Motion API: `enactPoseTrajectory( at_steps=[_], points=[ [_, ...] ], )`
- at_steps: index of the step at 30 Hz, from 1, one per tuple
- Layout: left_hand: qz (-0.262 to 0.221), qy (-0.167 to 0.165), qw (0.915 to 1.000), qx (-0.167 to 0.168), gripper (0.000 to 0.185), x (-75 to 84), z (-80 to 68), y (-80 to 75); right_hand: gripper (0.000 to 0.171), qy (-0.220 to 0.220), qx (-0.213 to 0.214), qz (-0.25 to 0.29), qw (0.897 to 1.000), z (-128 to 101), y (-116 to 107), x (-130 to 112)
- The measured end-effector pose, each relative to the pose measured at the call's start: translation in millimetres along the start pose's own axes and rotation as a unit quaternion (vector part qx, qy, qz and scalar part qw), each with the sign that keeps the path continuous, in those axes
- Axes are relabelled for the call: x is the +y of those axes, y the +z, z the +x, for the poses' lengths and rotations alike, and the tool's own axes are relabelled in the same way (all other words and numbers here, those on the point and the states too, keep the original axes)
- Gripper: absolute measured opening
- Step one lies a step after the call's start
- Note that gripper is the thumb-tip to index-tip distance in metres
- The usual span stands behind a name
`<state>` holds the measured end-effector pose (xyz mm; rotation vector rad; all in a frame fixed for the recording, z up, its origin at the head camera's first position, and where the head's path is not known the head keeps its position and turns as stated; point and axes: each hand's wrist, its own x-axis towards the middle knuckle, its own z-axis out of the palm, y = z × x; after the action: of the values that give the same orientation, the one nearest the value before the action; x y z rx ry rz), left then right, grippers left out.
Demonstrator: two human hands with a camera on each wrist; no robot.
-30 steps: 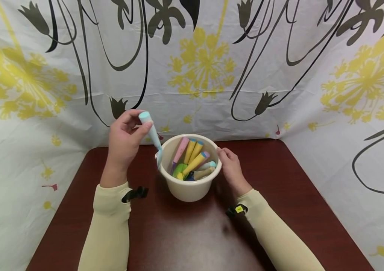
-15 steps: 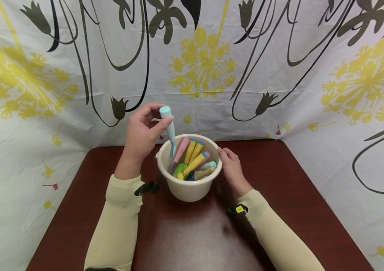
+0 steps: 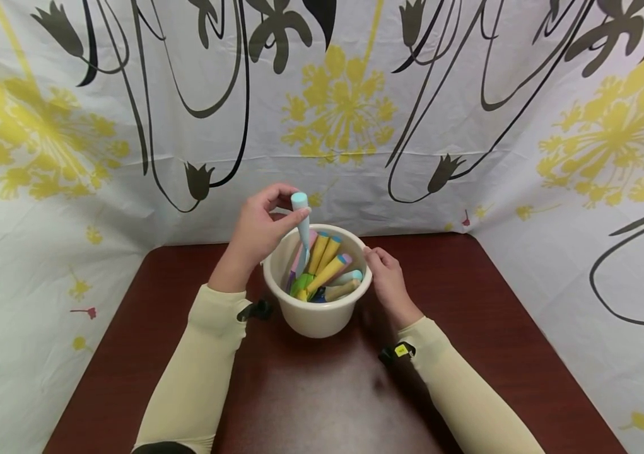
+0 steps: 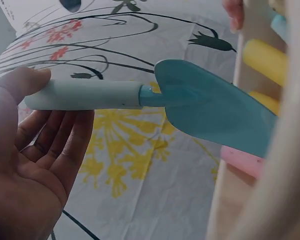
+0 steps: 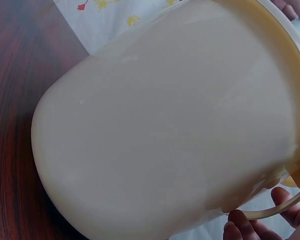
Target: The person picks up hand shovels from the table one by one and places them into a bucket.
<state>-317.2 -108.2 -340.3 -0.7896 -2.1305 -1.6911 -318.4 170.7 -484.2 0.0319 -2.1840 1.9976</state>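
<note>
My left hand (image 3: 256, 233) pinches the pale blue handle of a small garden trowel (image 3: 302, 219) between thumb and fingers, handle end up. The trowel points down into a cream bucket (image 3: 317, 320), its blade inside the rim. In the left wrist view the teal, leaf-shaped blade (image 4: 205, 100) overlaps the bucket's edge. At the bucket's right side my right hand (image 3: 386, 277) holds on near the rim. The right wrist view shows its fingers (image 5: 240, 227) around a curved cream handle (image 5: 270, 212).
Inside the bucket lie several tools with yellow handles (image 3: 330, 268), a pink handle (image 4: 242, 162), a light blue one (image 3: 350, 277) and a tan one (image 3: 341, 290). The bucket stands on a dark red-brown table (image 3: 310, 397). A flower-patterned cloth (image 3: 344, 202) hangs behind and at both sides.
My left hand has carried the trowel rightward, from outside the bucket's left rim to over its opening, then slightly lower. The right hand and bucket have stayed in place.
</note>
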Motion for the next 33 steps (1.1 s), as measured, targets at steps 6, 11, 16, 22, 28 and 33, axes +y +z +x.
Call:
enactPoseTrajectory(
  at_steps=[6,11,16,22,28,33],
  points=[
    [0.042,-0.015,0.9988,-0.022,0.027,-12.6,-2.6,6.9,0.050,0.003,-0.004,0.000,1.000,0.1,0.2,-0.3],
    [0.053,-0.035,0.9972,-0.040,0.024,-19.8,-3.9,11.2,0.049,0.003,-0.004,-0.003,1.000,-0.4,-0.1,-0.3],
    [0.069,-0.057,0.9944,-0.056,0.022,-26.4,-6.5,13.7,0.047,0.003,0.000,-0.007,1.000,0.4,0.1,0.1],
    [0.080,-0.053,0.9928,-0.071,0.020,-30.1,-9.7,15.9,0.046,0.000,0.002,-0.011,1.000,0.6,0.1,0.7],
    [0.127,-0.084,0.9842,-0.091,0.019,-32.5,-12.1,16.5,0.050,0.002,0.000,-0.008,1.000,-0.4,0.1,0.1],
    [0.153,-0.113,0.9749,-0.115,0.022,-35.1,-12.4,15.5,0.047,0.001,0.000,-0.002,1.000,0.1,0.5,0.2]
  ],
)
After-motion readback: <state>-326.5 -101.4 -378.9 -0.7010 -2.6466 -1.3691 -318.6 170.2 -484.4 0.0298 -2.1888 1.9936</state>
